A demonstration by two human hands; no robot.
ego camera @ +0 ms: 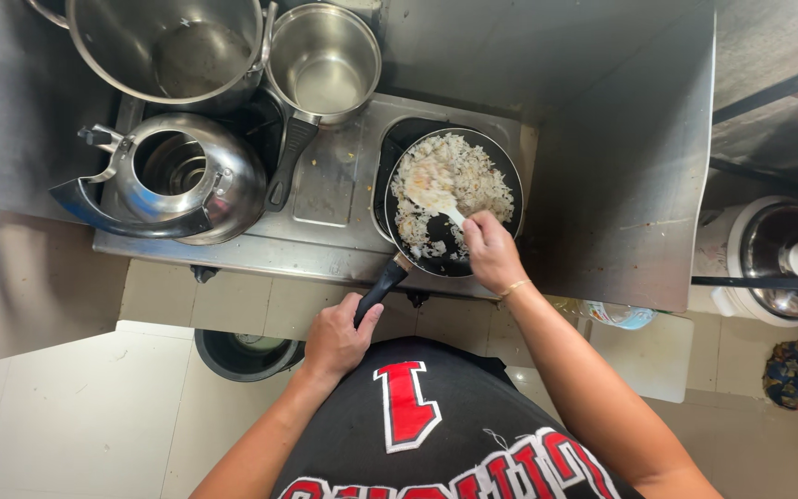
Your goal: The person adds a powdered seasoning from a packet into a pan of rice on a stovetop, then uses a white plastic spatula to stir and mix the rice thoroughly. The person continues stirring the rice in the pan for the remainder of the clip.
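Pan (454, 199) of rice (459, 176) sits on the stove's (325, 176) right burner — kettle (173, 180) and two pots at left. Left hand (336, 337) grips the pan's black handle (382, 288); right hand (491, 251) is closed around a white spatula (436, 196) — its blade in the rice.

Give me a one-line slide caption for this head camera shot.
Left hand grips the black frying pan handle while the right hand stirs rice with a white spatula on a steel stove.

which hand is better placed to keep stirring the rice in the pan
Right. The right hand is over the frying pan and grips the white spatula, whose blade lies in the rice. The left hand is clamped on the pan handle, steadying it.
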